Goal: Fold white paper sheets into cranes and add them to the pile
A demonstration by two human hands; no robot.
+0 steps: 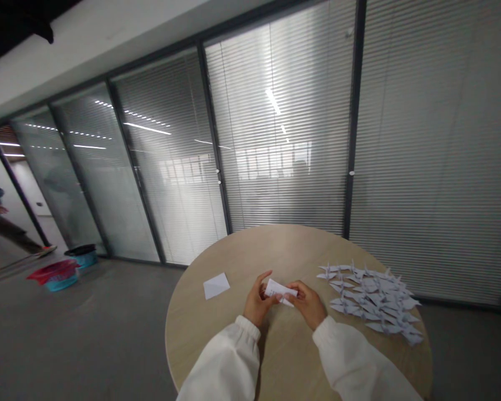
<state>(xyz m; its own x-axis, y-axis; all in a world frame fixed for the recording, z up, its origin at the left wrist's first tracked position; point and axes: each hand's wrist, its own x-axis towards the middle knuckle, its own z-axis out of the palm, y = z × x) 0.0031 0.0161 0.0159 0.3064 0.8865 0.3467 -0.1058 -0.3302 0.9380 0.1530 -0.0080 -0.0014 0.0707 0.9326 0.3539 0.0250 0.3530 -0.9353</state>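
At the table | left hand, right hand pinching folded paper | lower edge partly covered

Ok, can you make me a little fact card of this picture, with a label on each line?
Left grip: bare hand, holding the folded paper
Right grip: bare hand, on the same paper's other end
Table: round, light brown
Left side of table: loose white sheet, lying flat
Right side of table: many white paper birds, bunched together
Floor: two blue tubs, one topped with red, one with black
Behind table: window blinds
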